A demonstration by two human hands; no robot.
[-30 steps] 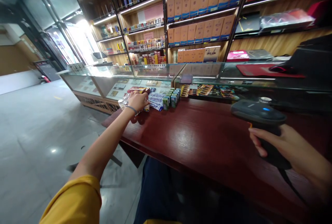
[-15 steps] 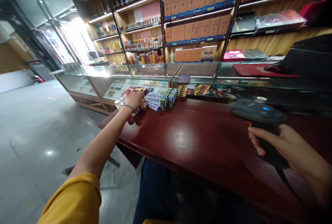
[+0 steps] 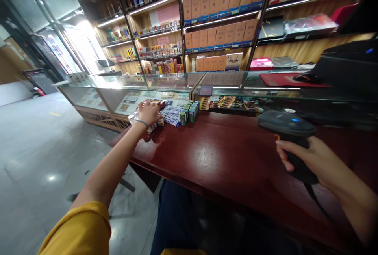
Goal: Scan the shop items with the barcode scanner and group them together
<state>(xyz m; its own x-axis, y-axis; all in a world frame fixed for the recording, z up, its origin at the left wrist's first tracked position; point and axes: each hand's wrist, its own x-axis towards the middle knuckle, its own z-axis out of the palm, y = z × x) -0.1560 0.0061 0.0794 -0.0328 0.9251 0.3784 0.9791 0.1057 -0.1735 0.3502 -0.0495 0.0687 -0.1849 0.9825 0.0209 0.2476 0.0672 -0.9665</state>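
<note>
My right hand [image 3: 304, 156] is wrapped round the handle of a black barcode scanner [image 3: 285, 124], held above the right part of the desk. A blue light glows on its top, and a cable hangs from the handle. At the desk's far left end my left hand [image 3: 149, 113] reaches over a cluster of small goods, its fingers bent and apart; the fingertips are partly hidden. A clear bottle with a white cap [image 3: 132, 118] lies beside it. To its right are blue-and-white packets [image 3: 171, 115] and several small green boxes [image 3: 188, 112] in rows.
The dark red wooden desk [image 3: 203, 148] runs in front of me. Behind it stands a glass display counter [image 3: 165, 82], with carded goods [image 3: 227, 101] near its base. A mouse [image 3: 305, 78] rests on a red mat [image 3: 277, 80]. Shelves of orange boxes [image 3: 223, 0] line the wall.
My right hand and the scanner have shifted slightly left in the view, as has the whole scene. My left hand stays over the same cluster of goods, its fingers slightly changed.
</note>
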